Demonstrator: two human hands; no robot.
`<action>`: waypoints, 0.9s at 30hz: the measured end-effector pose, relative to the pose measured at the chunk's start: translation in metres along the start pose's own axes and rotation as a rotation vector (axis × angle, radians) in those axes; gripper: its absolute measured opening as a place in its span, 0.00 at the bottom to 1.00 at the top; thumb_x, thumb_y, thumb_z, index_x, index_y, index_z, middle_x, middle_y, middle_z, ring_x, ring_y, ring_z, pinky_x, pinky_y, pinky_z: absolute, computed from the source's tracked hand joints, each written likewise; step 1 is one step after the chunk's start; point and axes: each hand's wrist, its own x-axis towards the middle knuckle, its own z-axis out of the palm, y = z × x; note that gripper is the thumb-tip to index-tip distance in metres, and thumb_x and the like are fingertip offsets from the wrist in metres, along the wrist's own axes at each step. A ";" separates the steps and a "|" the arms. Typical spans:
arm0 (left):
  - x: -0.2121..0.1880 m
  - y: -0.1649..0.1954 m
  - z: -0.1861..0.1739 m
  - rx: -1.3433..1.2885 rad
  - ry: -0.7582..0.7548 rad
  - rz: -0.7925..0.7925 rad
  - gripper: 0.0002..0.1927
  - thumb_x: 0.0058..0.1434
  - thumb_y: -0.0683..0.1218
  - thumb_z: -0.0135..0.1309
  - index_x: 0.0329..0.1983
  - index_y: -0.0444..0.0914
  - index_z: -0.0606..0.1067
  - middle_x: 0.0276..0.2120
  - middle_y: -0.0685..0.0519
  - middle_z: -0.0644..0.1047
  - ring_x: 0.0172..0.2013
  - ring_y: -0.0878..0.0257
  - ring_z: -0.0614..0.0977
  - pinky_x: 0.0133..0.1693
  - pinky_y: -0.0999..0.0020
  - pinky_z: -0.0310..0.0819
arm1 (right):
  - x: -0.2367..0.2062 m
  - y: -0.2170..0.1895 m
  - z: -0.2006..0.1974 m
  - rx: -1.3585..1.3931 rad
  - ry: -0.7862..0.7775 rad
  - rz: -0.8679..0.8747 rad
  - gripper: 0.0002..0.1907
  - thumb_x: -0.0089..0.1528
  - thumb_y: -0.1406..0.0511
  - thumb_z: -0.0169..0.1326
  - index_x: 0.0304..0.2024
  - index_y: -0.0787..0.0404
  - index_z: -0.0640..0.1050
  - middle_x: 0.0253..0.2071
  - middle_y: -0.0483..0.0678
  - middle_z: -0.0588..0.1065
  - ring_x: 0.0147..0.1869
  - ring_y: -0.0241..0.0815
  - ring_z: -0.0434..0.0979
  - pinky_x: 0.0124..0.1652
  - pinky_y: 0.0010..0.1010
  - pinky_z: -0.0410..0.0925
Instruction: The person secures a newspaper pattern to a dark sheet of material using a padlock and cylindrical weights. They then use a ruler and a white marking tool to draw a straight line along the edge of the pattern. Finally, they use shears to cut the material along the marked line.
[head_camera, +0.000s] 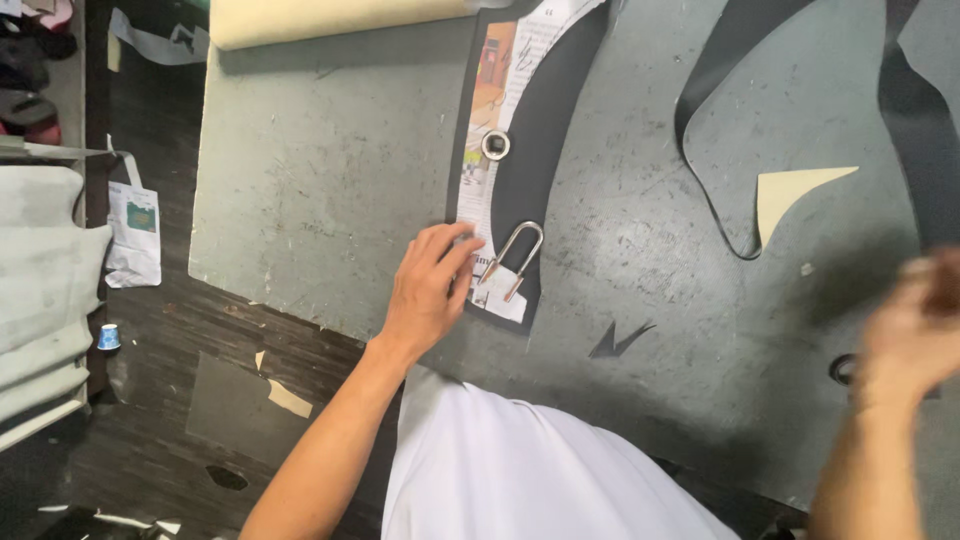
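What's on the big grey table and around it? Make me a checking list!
Surface: worn grey table.
Job's things: paper pattern on black material, weighted by a round metal piece and a U-shaped metal bar.
Clutter: black strip, cream scrap.
Grippers: left hand presses the pattern; right hand blurred.
Cables: nothing seen.
Surroundings: dark floor, paper bag.

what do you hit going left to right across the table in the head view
left hand → metal U-bolt → small black scrap → cream triangle piece → blurred right hand
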 end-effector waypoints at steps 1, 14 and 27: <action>-0.003 -0.005 -0.001 0.014 -0.024 0.028 0.16 0.60 0.35 0.58 0.52 0.36 0.76 0.56 0.47 0.75 0.58 0.48 0.75 0.55 0.56 0.69 | -0.024 -0.022 0.003 0.043 -0.011 0.014 0.04 0.72 0.68 0.61 0.46 0.64 0.80 0.39 0.50 0.74 0.40 0.40 0.73 0.45 0.33 0.67; 0.002 -0.046 -0.027 0.036 -0.141 0.365 0.24 0.51 0.31 0.55 0.53 0.34 0.73 0.62 0.46 0.70 0.64 0.47 0.70 0.61 0.53 0.66 | -0.116 -0.294 0.104 0.170 -0.360 0.002 0.34 0.60 0.60 0.64 0.62 0.70 0.69 0.50 0.56 0.69 0.52 0.55 0.69 0.48 0.43 0.67; 0.030 -0.092 -0.038 -0.296 -0.320 0.205 0.34 0.49 0.27 0.45 0.61 0.38 0.68 0.56 0.51 0.77 0.54 0.50 0.75 0.57 0.58 0.69 | -0.120 -0.312 0.093 0.293 -0.530 -0.015 0.30 0.55 0.79 0.55 0.60 0.60 0.77 0.61 0.50 0.71 0.63 0.52 0.68 0.52 0.36 0.69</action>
